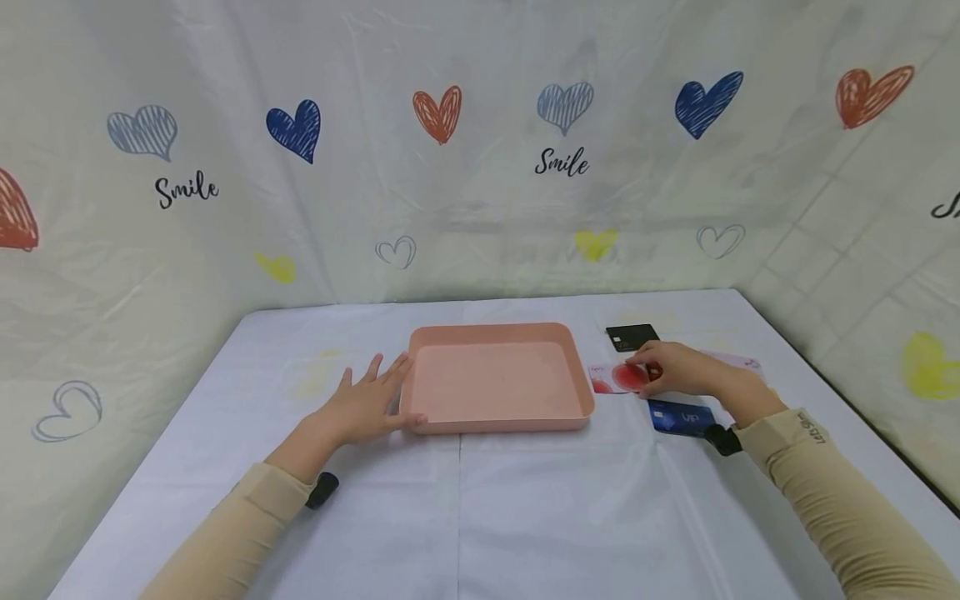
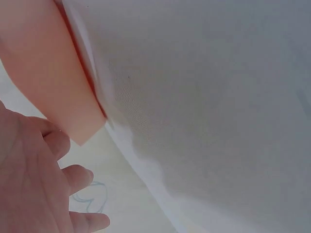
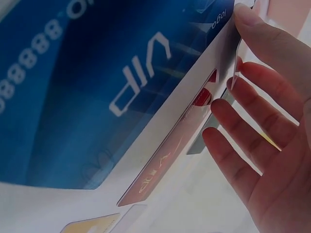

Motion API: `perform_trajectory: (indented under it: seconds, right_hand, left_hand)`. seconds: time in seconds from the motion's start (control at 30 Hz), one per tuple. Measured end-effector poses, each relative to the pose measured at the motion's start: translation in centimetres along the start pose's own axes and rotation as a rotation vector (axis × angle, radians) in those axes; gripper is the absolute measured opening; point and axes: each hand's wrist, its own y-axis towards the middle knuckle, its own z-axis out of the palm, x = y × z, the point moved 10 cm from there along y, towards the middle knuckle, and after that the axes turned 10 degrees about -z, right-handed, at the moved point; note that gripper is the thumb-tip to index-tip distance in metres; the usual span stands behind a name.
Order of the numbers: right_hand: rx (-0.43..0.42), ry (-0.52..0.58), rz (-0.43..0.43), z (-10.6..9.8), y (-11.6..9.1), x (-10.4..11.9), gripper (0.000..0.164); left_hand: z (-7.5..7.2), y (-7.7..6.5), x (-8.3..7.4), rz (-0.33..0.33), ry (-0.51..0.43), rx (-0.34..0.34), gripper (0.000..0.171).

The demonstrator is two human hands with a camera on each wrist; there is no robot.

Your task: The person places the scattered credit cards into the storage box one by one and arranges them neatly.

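A shallow pink tray (image 1: 495,379) lies on the table. My left hand (image 1: 363,404) has its fingers spread and touches the tray's left side; the left wrist view shows its fingers beside the tray's outer wall (image 2: 53,73). My right hand (image 1: 678,368) pinches a white-and-pink card with red circles (image 1: 618,377) between thumb and fingers. That card appears nearly edge-on in the right wrist view. Just nearer than the hand lies a blue VIP card (image 1: 681,418). Beyond it is a black card (image 1: 632,337). A red VIP card (image 3: 163,165) lies under the hand, mostly hidden from the head view.
To the right of my right hand a pale pink card (image 1: 738,361) shows partly. A gold card (image 3: 92,224) is at the lower edge of the right wrist view. White cloth covers the table (image 1: 525,508), and a heart-patterned sheet (image 1: 480,192) hangs behind it.
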Motion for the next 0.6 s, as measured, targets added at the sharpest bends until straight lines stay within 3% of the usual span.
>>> perform_trajectory:
  seconds: [0.6]
  right_hand:
    - [-0.02, 0.003, -0.008, -0.27, 0.09, -0.4, 0.063]
  left_hand:
    - [0.05, -0.02, -0.04, 0.015, 0.015, 0.001, 0.105]
